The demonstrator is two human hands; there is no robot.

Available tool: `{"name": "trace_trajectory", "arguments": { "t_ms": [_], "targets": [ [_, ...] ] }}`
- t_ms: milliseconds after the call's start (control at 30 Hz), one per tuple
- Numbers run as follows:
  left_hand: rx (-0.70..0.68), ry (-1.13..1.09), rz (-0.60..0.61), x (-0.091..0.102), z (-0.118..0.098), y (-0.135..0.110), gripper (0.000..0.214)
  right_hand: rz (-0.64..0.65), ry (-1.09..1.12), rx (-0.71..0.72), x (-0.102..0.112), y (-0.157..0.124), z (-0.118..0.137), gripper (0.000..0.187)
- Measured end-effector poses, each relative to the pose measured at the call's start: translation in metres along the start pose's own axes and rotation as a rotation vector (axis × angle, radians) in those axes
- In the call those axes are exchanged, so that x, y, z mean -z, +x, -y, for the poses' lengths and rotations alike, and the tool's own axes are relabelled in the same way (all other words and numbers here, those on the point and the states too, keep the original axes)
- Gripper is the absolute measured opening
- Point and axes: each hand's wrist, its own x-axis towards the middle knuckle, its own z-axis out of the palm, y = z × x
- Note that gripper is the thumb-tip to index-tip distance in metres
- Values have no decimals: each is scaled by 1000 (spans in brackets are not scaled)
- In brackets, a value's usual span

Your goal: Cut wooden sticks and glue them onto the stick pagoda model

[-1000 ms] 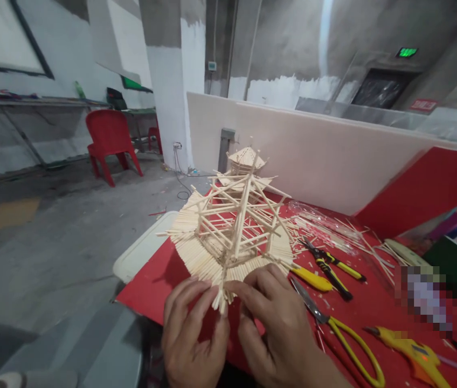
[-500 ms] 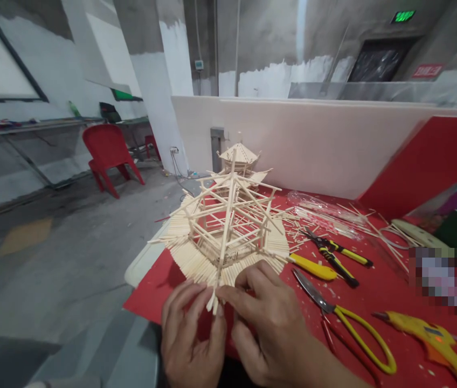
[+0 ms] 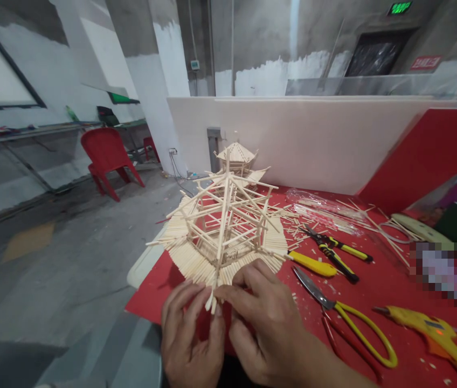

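A pavilion model (image 3: 191, 265) made of thin wooden sticks stands in front of me, with a slatted lower roof and an open frame above. At its nearest roof corner, several short wooden stick ends (image 3: 211, 303) jut toward me. My left hand (image 3: 190, 334) is closed around these ends from the left, fingertips against the corner. From the right, my right hand (image 3: 271, 323) pinches at the same corner with thumb and forefinger; its other fingers are curled. The exact contact points are partly hidden by the fingers. Behind it is a second stick model (image 3: 236, 153) with a pointed roof.
On the red tabletop (image 3: 293, 323) at the right lie scissors (image 3: 344, 312), a yellow-handled knife (image 3: 313, 264), cutting pliers (image 3: 336, 256), red-handled pliers (image 3: 353, 347) and a yellow glue gun (image 3: 426, 328). Loose sticks (image 3: 325, 210) lie behind them. A red chair (image 3: 105, 151) stands at left.
The camera view has shifted slightly. Both hands keep nearly the same place and grip at the model's near corner.
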Motion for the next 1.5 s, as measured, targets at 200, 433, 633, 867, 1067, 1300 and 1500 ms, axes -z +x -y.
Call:
{"name": "trace_trajectory", "arguments": {
  "t_ms": [200, 433, 633, 867, 1067, 1300, 1500],
  "targets": [
    [-5, -1, -2, 0, 2, 0, 38, 7, -16, 11, -3, 5, -4, 29],
    [2, -12, 7, 1, 2, -2, 38, 2, 3, 27, -2, 7, -2, 24],
    [-6, -14, 7, 1, 1, 0, 37, -1, 1, 29, -3, 6, -3, 27],
    [10, -27, 3, 2, 1, -1, 37, -10, -9, 37, -3, 6, -2, 32],
    [-4, -21, 11, 1, 2, 0, 38, 2, -10, 27, -3, 4, -2, 32],
    [7, -5, 5, 1, 1, 0, 36, -57, 4, 31, 0, 2, -3, 48],
    [-19, -14, 13, 2, 1, 1, 37, -122, 4, 20, -2, 0, 1, 21]
  ]
}}
